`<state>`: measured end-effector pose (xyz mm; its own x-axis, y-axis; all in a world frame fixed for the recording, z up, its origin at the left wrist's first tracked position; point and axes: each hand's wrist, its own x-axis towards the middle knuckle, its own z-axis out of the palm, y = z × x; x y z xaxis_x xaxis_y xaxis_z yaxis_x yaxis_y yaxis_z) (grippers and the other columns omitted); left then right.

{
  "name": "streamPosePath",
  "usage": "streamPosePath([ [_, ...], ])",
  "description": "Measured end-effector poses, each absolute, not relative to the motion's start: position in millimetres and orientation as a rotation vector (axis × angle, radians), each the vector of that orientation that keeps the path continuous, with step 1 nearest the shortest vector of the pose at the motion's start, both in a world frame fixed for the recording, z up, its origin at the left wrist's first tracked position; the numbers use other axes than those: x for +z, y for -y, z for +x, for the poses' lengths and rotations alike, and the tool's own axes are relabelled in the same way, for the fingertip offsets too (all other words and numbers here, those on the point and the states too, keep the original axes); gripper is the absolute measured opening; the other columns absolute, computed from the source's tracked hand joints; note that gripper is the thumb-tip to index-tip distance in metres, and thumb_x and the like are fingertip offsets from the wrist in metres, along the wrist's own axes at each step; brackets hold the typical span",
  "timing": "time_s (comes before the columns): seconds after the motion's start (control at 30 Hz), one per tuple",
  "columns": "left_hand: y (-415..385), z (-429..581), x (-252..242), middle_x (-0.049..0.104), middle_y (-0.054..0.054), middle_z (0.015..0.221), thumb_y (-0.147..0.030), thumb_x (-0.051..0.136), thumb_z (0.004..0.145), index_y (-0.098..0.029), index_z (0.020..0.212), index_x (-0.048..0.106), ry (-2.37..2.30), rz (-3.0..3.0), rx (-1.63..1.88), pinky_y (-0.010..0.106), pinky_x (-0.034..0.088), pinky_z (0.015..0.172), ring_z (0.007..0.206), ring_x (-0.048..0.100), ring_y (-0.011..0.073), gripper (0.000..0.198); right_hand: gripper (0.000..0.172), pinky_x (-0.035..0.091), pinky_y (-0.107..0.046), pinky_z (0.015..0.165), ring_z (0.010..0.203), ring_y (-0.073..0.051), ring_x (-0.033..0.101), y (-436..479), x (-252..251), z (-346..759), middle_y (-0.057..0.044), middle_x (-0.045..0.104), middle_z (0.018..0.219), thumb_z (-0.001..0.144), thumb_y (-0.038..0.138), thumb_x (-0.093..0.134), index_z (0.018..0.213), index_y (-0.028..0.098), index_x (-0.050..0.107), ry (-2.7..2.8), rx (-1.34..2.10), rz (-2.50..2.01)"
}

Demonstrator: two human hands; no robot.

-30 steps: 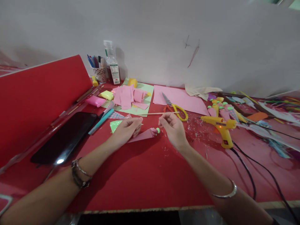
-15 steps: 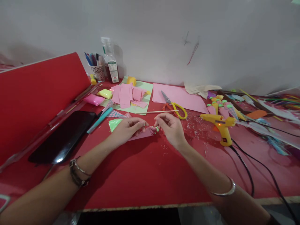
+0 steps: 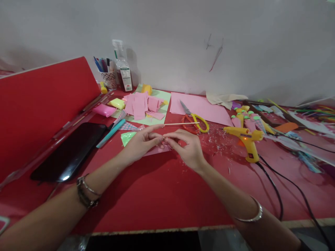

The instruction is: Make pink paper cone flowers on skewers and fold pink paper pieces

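Note:
At the middle of the table my left hand (image 3: 143, 143) is closed, thumb against the fingers. My right hand (image 3: 185, 145) meets it there in a pinch, the fingertips of both touching. Whatever sits between those fingertips is too small to make out. Just below the fingers shows a pink paper piece (image 3: 157, 150), partly covered by my hands; whether it is held or lies on the table I cannot tell. A thin wooden stick (image 3: 180, 124) lies right behind the fingers, reaching over the yellow and red handles of the scissors (image 3: 200, 122).
A yellow glue gun (image 3: 246, 137), its light lit, lies right with its cable trailing off the front edge. Left are a black phone (image 3: 70, 151), a teal pen (image 3: 111, 133) and a green packet (image 3: 127, 138). Behind lie pink paper strips (image 3: 140, 106), a pink sheet (image 3: 201, 108) and a bottle (image 3: 125, 75).
My right hand has moved left, its fingertips now against my left hand's. The green bit that showed at the right fingers is hidden. My left forefinger has straightened somewhat.

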<state>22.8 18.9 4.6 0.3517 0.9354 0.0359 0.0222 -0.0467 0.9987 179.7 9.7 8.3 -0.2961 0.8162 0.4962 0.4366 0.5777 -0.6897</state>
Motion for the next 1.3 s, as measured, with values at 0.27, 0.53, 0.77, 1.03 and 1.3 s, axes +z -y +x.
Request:
streamPosePath([
  [0.27, -16.8, 25.2, 4.3, 0.068, 0.0, 0.069, -0.026, 0.055, 0.071, -0.011, 0.124, 0.033, -0.945, 1.387, 0.95, 0.025, 0.048, 0.068, 0.067, 0.064, 0.013, 0.059, 0.013, 0.04, -0.021, 0.055, 0.058, -0.009, 0.048, -10.4, 5.4, 178.7, 0.0, 0.055, 0.063, 0.078, 0.02, 0.052, 0.081, 0.019, 0.065, 2.065, 0.328, -1.02],
  [0.53, -15.8, 26.1, 4.4, 0.067, 0.0, 0.066, -0.024, 0.054, 0.071, -0.013, 0.11, 0.044, -0.925, 1.407, 1.006, 0.024, 0.048, 0.066, 0.065, 0.063, 0.0123, 0.041, 0.011, 0.039, -0.019, 0.054, 0.059, -0.009, 0.047, -10.0, 4.2, 177.8, 0.0, 0.052, 0.064, 0.078, 0.018, 0.051, 0.076, 0.016, 0.061, 2.068, 0.276, -0.992],
  [0.77, -15.8, 26.4, 4.4, 0.063, -0.003, 0.064, -0.021, 0.055, 0.067, -0.017, 0.086, 0.051, -1.006, 1.397, 1.091, 0.02, 0.046, 0.06, 0.059, 0.058, 0.0084, 0.019, 0.007, 0.038, -0.02, 0.053, 0.058, -0.008, 0.047, -9.3, 5.8, 175.9, 0.002, 0.05, 0.062, 0.075, 0.019, 0.052, 0.07, 0.017, 0.056, 1.937, 0.412, -1.029],
  [1.03, -16.8, 23.8, 7.4, 0.061, 0.0, 0.073, -0.026, 0.055, 0.068, -0.015, 0.084, 0.06, -1.181, 1.521, 1.054, 0.021, 0.044, 0.061, 0.065, 0.054, 0.0092, 0.02, 0.004, 0.041, -0.021, 0.058, 0.06, -0.008, 0.05, -14.7, 4.1, 176.7, 0.002, 0.054, 0.067, 0.075, 0.019, 0.049, 0.071, 0.018, 0.051, 1.606, 0.651, -1.07],
  [1.3, -17.5, 24.7, 8.3, 0.061, -0.002, 0.063, -0.024, 0.054, 0.066, -0.015, 0.067, 0.062, -1.138, 1.65, 0.935, 0.018, 0.04, 0.055, 0.057, 0.05, 0.0073, 0.012, 0.005, 0.042, -0.022, 0.055, 0.057, -0.008, 0.05, -12.7, 1.6, 176.0, 0.002, 0.053, 0.063, 0.07, 0.021, 0.057, 0.07, 0.017, 0.054, 1.658, 0.775, -1.041],
])
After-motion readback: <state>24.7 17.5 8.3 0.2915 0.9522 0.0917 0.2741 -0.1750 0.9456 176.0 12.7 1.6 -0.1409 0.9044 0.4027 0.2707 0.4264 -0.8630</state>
